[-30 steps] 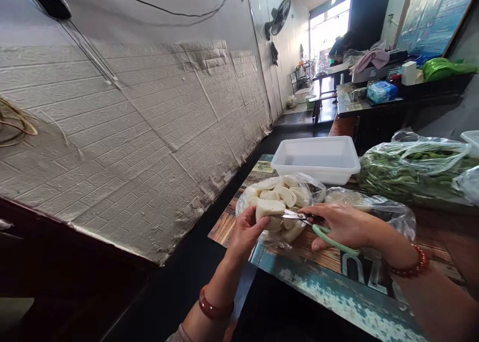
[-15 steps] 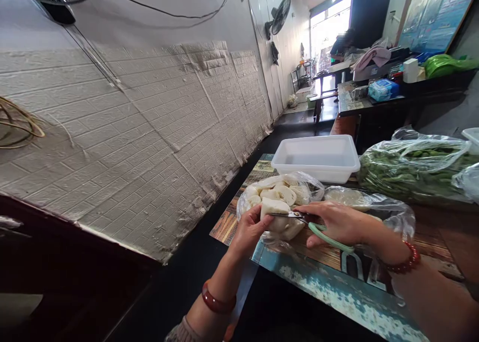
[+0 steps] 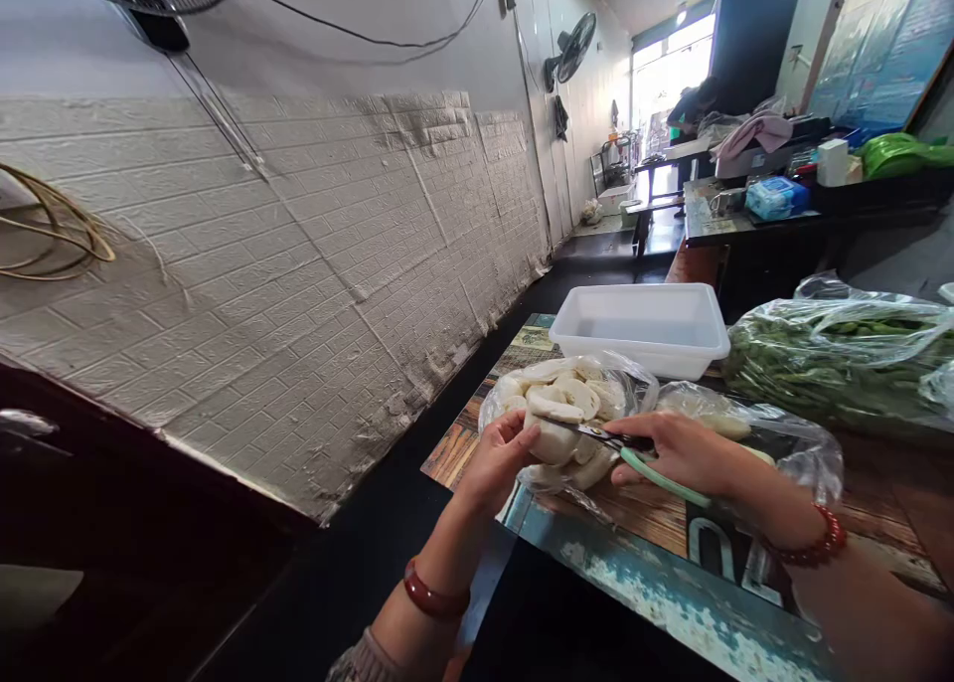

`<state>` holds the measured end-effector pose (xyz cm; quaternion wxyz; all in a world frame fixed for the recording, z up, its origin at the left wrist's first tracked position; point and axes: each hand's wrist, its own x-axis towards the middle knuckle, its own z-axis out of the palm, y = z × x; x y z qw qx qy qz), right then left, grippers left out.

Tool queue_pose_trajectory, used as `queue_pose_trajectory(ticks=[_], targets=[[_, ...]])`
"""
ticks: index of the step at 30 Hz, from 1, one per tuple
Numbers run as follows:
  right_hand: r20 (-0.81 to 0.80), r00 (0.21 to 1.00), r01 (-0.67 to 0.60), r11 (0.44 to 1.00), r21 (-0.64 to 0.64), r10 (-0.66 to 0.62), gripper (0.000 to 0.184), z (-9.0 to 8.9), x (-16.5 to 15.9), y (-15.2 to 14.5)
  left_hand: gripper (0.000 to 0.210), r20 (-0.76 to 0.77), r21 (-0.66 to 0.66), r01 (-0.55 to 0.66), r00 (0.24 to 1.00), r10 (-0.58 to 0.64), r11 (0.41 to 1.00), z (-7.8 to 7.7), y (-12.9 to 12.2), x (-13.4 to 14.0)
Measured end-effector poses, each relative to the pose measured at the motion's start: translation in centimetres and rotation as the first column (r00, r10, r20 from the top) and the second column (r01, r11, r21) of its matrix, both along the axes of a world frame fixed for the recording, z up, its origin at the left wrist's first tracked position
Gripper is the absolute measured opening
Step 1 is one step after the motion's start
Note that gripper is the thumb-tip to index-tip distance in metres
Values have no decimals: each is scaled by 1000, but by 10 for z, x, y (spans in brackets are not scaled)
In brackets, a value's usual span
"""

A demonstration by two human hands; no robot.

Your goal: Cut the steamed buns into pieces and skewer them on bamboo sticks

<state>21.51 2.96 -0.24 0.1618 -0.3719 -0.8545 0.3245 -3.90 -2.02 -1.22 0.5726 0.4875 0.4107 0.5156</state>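
Note:
My left hand [image 3: 503,458] grips a smooth white chunk of food [image 3: 550,441], whose exact kind I cannot make out. In my right hand [image 3: 675,453] is a pair of scissors [image 3: 630,453] with pale green handles, its blades reaching to the top of the chunk. A white slice [image 3: 553,406] lies tilted just above the blades. Behind and beneath, a clear plastic bag [image 3: 633,372] lies open with several white slices and pieces [image 3: 585,396] in it.
Beyond the bag stands a white plastic tub [image 3: 641,349] on the wood-patterned table [image 3: 454,453]. A second clear bag [image 3: 801,443] holds pale pieces on the right. Farther right sits a large bag of green vegetables [image 3: 820,349]. A person [image 3: 693,110] is in the background.
The white slice has tipped over above the scissor blades, and more of the chunk below it shows. The whole view has shifted slightly.

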Motion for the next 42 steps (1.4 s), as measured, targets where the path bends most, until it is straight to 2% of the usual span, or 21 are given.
queue_pose_trajectory(ticks=[4, 8, 22, 26, 34, 39, 42], targets=[[62, 997, 38, 999, -16, -37, 62, 5, 0, -1, 45, -41, 19, -31, 999, 32, 999, -2, 1, 2], [70, 998, 6, 1000, -19, -5, 62, 6, -3, -2, 45, -75, 8, -11, 997, 11, 1000, -2, 5, 5], [-112, 994, -1, 999, -40, -3, 45, -15, -8, 8, 44, -151, -47, -23, 988, 15, 999, 8, 21, 4], [-129, 991, 19, 1000, -22, -22, 42, -22, -12, 10, 44, -159, -69, -36, 987, 25, 997, 6, 25, 0], [-151, 988, -41, 998, -52, 33, 32, -32, -15, 16, 49, -164, -107, -42, 986, 24, 993, 0, 29, -2], [-176, 981, -96, 994, -55, 85, 37, -34, -16, 16, 51, -179, -98, -54, 983, 35, 994, -2, 29, -2], [-153, 985, -83, 995, -52, 74, 37, -33, -17, 15, 49, -184, -95, -55, 982, 37, 994, -2, 28, -2]])
